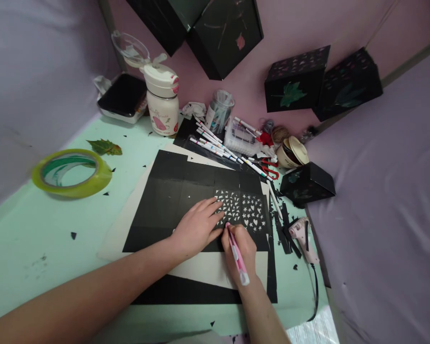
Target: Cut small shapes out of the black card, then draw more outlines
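Your right hand (pixel 241 246) is closed around a slim pink-and-white pen-shaped tool (pixel 238 255), its tip at the black cardstock sheet with small cut-out shapes (pixel 197 205); your left hand (pixel 195 228) lies spread on the sheet, gripping nothing.

Soft, fairly dim light spreads evenly over the desk (pixel 129 296), with only faint shadows near the hands and dull sheen on the black paper (pixel 157 200). The wide lens bends the edges, the tape (pixel 45 185) looks slightly soft, and fine detail is grainy.
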`<state>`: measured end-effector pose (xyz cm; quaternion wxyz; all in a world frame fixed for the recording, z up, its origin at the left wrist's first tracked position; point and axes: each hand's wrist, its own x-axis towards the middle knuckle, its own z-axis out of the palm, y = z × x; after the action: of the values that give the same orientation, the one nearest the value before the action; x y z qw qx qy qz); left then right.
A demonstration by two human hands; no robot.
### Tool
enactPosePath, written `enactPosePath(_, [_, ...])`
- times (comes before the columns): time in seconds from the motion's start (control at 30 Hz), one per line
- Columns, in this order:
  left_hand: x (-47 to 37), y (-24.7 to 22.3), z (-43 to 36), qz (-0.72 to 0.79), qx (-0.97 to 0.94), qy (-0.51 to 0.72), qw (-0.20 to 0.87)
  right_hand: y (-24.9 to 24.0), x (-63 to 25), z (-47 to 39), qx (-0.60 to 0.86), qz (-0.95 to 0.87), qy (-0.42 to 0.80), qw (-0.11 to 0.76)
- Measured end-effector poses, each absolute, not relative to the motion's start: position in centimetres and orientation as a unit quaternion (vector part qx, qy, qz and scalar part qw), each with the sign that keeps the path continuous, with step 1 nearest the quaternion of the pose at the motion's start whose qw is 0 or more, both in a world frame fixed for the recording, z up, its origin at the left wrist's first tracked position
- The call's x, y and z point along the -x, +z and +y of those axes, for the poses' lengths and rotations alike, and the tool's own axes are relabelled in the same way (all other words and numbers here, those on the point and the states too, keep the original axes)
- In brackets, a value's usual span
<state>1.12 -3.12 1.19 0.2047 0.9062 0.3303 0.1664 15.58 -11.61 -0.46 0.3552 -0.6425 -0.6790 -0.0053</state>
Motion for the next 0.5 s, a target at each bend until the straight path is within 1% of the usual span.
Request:
enactPosePath(0.2, [-1.2, 1.1, -3.2, 0.330, -0.907, 0.168, 0.200, -0.5, -15.4, -11.9, 0.650, -0.661, 0.026, 0.375])
enactPosePath(0.37, [-1.1, 0.8, -3.1, 0.324, -0.910, 0.172, 0.194, 0.8, -16.3, -11.9, 0.668, -0.601, 0.087, 0.430])
enactPosePath(0.5, [-0.8, 0.6, -2.8, 0.300, -0.918, 0.174, 0.192, 2.3, -18.4, -11.0, 0.662, -0.622, 0.160, 0.387])
